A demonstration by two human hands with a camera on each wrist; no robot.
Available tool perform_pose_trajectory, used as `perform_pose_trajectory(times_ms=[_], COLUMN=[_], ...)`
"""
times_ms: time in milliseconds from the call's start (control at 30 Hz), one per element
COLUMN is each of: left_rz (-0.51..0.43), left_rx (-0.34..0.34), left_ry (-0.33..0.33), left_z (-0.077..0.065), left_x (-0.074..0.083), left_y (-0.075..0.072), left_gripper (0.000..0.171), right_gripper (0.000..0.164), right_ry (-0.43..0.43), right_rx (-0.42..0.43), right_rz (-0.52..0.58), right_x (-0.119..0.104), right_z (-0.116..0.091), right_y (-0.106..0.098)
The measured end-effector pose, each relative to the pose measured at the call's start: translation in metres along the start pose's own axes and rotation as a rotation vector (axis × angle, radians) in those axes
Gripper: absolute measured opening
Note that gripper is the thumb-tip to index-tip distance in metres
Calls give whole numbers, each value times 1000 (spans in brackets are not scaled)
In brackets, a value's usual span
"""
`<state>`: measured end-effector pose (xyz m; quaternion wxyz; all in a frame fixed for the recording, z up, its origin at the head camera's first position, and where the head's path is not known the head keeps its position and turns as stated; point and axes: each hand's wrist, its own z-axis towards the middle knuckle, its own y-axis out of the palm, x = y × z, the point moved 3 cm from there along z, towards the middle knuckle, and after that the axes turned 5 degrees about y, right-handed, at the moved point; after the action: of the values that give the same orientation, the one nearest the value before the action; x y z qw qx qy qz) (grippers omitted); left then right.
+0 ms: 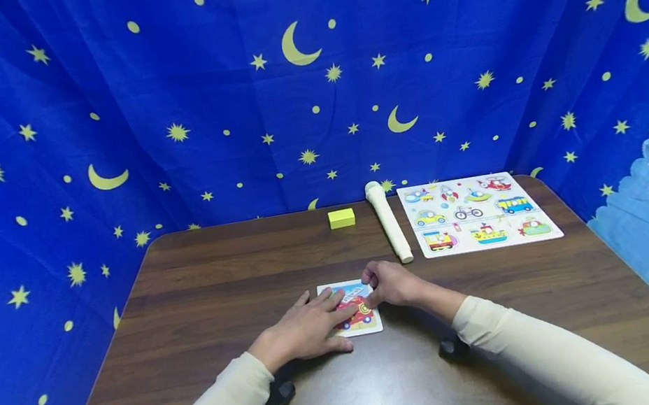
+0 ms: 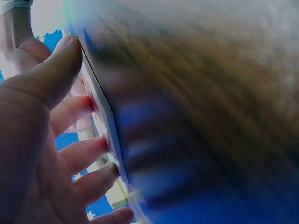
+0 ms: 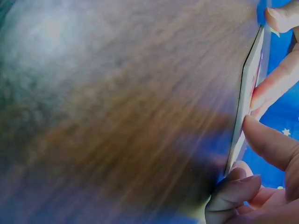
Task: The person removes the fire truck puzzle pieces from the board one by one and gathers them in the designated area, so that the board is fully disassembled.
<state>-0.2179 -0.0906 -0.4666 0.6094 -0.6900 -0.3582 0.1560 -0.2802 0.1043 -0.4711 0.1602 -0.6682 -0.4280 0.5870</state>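
Note:
A small square picture puzzle with a white border and a red vehicle lies flat on the brown table. My left hand rests on its left part with fingers spread and straight; in the left wrist view the fingertips press along the puzzle's face. At the upper right corner is my right hand, its fingers curled. In the right wrist view the right thumb touches the puzzle by its edge, and the curled fingers close in at the corner.
Behind the puzzle stands a yellow block. A cream-coloured stick with a rounded head lies right of it. Further right is a white vehicle puzzle board. A blue curtain with stars and moons hangs along the table's back edge.

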Motion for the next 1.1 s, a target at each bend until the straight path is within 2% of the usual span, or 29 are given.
perform_pose_trajectory(times_ms=[367,600,800,1000,1100], left_rz=[-19,-5,-7,-17,-25], left_rx=[-10,-5,-6,-10,-14], left_ry=[-5,5,1,-5,-7], left_z=[0,2,1,1,0], left_x=[0,-1,-1,-3,-2], left_y=[-1,-1,-1,0,0], left_gripper=[69,69,69,69,69], right_gripper=[32,36,34,38,40], right_ry=[-19,17,-6,-16,2], right_rx=[-35,19,61,49,32], right_rz=[54,4,-35,19,82], right_x=[0,-1,-3,-5,-6], right_z=[-1,-3,-8,-13,-14], right_y=[0,0,0,1,3])
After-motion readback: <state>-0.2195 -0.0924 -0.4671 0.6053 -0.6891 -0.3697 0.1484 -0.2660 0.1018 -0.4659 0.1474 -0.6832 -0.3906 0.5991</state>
